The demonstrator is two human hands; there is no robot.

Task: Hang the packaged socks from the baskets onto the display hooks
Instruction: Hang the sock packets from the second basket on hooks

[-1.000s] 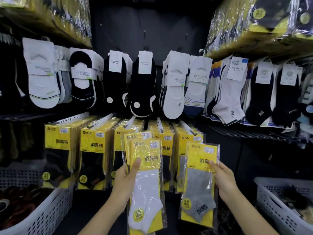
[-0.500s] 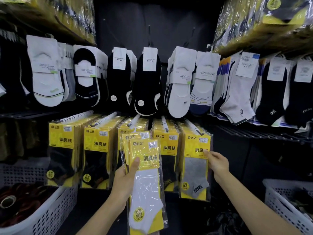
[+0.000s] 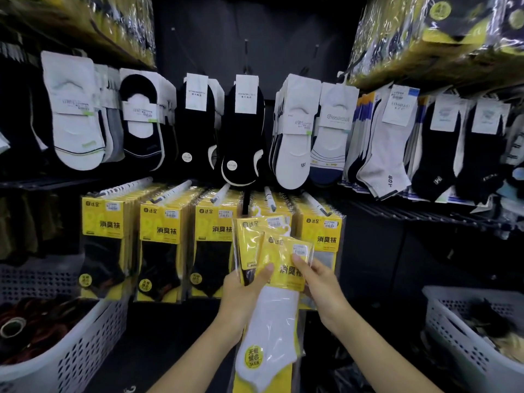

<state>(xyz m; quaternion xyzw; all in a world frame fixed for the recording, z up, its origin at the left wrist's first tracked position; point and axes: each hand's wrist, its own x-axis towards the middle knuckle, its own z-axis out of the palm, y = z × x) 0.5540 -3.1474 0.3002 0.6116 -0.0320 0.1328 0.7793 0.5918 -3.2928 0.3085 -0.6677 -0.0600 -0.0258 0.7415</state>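
**A:** What is the left hand (image 3: 241, 296) doing?

**B:** Its grip is curling round 2 packs, with the thumb lying across the front one. The front pack (image 3: 272, 321) is showing a white sock and is hanging down between the wrists. The back pack (image 3: 249, 236) is peeking out above and to the left, with something dark inside.

**A:** And the right hand (image 3: 320, 282)?

**B:** Its grip is pinching the front pack's yellow card at the right edge.

**A:** What is sitting at the sides?

**B:** 2 white perforated baskets. The left basket (image 3: 71, 350) is holding dark bundles. The right basket (image 3: 459, 336) is holding dark things too blurred to name.

**A:** And farther back?

**B:** 5 hooks (image 3: 173, 191) are sticking out toward the camera, each carrying one of the stacks (image 3: 161, 245) of yellow packs. The held packs are overlapping the 4th stack, though I cannot tell whether they are touching it. Above, socks (image 3: 243, 137) with paper labels are hanging in a row, in white, black and grey.
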